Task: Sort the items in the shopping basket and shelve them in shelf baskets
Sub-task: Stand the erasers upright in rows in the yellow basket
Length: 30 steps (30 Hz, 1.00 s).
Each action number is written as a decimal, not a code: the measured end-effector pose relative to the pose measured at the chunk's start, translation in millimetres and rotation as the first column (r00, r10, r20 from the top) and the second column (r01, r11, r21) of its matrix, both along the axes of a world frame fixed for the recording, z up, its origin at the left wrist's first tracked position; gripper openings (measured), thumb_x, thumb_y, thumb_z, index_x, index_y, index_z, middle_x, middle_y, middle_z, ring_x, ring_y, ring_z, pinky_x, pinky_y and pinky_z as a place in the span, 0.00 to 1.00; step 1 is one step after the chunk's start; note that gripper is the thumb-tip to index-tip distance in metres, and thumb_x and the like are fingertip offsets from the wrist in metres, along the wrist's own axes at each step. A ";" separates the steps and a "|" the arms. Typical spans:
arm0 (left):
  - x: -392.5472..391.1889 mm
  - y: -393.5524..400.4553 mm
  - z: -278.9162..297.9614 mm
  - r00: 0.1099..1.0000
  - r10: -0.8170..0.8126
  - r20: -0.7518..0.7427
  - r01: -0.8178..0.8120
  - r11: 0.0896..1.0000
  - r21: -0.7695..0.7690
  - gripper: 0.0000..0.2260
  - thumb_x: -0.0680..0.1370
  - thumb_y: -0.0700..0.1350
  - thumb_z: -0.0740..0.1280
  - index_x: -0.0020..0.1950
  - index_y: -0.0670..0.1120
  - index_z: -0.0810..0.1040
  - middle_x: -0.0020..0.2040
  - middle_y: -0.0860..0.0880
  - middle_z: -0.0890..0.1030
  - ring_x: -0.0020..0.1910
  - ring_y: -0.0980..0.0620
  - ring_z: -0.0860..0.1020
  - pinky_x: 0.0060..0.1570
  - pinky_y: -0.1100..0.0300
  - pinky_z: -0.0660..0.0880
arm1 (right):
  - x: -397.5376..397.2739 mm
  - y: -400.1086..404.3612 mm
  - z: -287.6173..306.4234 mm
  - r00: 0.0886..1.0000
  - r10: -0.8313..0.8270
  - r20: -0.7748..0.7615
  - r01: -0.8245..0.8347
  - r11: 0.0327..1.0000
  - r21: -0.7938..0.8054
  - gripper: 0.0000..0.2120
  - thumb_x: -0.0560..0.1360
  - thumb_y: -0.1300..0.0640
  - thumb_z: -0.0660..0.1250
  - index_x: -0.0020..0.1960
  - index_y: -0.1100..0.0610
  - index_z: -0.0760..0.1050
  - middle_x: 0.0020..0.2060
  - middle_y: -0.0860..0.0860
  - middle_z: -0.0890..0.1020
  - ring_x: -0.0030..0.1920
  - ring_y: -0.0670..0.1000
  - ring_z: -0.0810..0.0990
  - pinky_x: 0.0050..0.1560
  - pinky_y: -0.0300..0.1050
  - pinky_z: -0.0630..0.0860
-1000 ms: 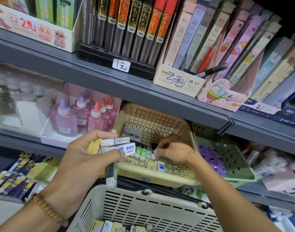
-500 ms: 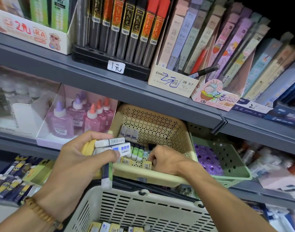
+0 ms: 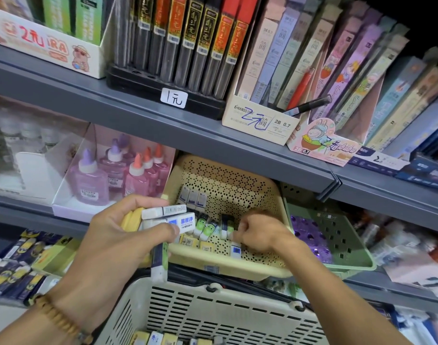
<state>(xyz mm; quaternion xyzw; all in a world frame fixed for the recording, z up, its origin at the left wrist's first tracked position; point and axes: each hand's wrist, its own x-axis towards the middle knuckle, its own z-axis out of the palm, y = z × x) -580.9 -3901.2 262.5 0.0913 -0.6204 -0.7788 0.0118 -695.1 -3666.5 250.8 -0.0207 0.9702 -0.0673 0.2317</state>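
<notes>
Fingers (image 3: 148, 202) of the left hand (image 3: 108, 247) are clamped around a bundle of erasers (image 3: 168, 220) at centre left of the frame: white ones with blue print stacked on top, yellow ones behind them, and one long eraser hanging down past the thumb toward the shopping basket (image 3: 213, 317). A beaded bracelet (image 3: 61, 319) circles that wrist at lower left. The right hand (image 3: 257, 232), just right of centre, reaches into the beige shelf basket (image 3: 237, 185); its fingers (image 3: 240, 226) are curled tight and pinch a small white eraser with a dark band (image 3: 225, 225), which stands among the erasers already lined up on the basket floor. More erasers stand in a short row against the back wall of that basket.

The cream shopping basket fills the bottom centre of the frame, its rim just below the shelf basket, with several yellow and white erasers visible inside at the lower edge. A green shelf basket (image 3: 337, 235) sits directly beside the beige one, to its right, with purple glittery items in it. At middle left, glue bottles (image 3: 113, 175) with purple and orange caps stand in a white box on the same shelf. Along the upper shelf, pencil-lead tubes (image 3: 188, 41) stand in a black rack bearing a handwritten price tag (image 3: 174, 97).
</notes>
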 end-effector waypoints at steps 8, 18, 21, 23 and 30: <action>1.8 -3.0 2.3 1.000 0.009 -0.005 -0.009 1.000 -0.029 0.20 0.58 0.40 0.78 0.47 0.53 0.83 0.43 0.45 0.86 0.39 0.47 0.83 0.42 0.56 0.76 | -6.7 -5.3 1.7 0.963 -0.174 0.208 0.217 0.954 -0.206 0.11 0.75 0.52 0.69 0.35 0.54 0.76 0.23 0.45 0.77 0.22 0.43 0.73 0.35 0.36 0.75; -1.4 -10.4 -0.6 0.997 0.075 0.021 -0.074 0.996 -0.053 0.18 0.60 0.40 0.78 0.46 0.56 0.83 0.42 0.50 0.86 0.39 0.50 0.83 0.41 0.54 0.76 | -64.7 -50.2 -9.5 0.965 -0.107 -0.238 0.045 0.967 -0.250 0.12 0.77 0.52 0.69 0.50 0.63 0.78 0.45 0.57 0.83 0.40 0.50 0.82 0.39 0.40 0.79; -2.6 -10.8 -1.1 0.996 0.084 0.021 -0.083 0.995 -0.060 0.15 0.64 0.41 0.76 0.46 0.57 0.83 0.42 0.51 0.86 0.37 0.54 0.83 0.36 0.59 0.74 | -73.4 -49.8 -17.1 0.982 -0.084 -0.168 0.032 0.956 -0.291 0.13 0.78 0.51 0.68 0.49 0.62 0.80 0.43 0.56 0.85 0.44 0.52 0.85 0.47 0.43 0.80; -3.6 -10.0 -1.8 0.996 0.081 0.023 -0.080 0.995 -0.063 0.15 0.63 0.41 0.76 0.46 0.57 0.83 0.41 0.51 0.86 0.36 0.54 0.83 0.35 0.60 0.74 | -75.0 -41.7 -16.0 0.980 -0.095 -0.172 0.038 0.950 -0.311 0.10 0.80 0.55 0.64 0.51 0.61 0.80 0.47 0.57 0.84 0.48 0.53 0.84 0.54 0.48 0.80; -2.7 -6.5 -4.7 0.999 0.042 0.015 -0.041 0.997 -0.061 0.21 0.56 0.46 0.78 0.48 0.56 0.83 0.43 0.49 0.86 0.41 0.49 0.84 0.43 0.55 0.75 | -51.8 -9.6 -13.4 0.991 0.126 -0.055 -0.130 0.988 -0.079 0.10 0.77 0.43 0.65 0.50 0.48 0.78 0.47 0.44 0.79 0.50 0.48 0.77 0.45 0.42 0.71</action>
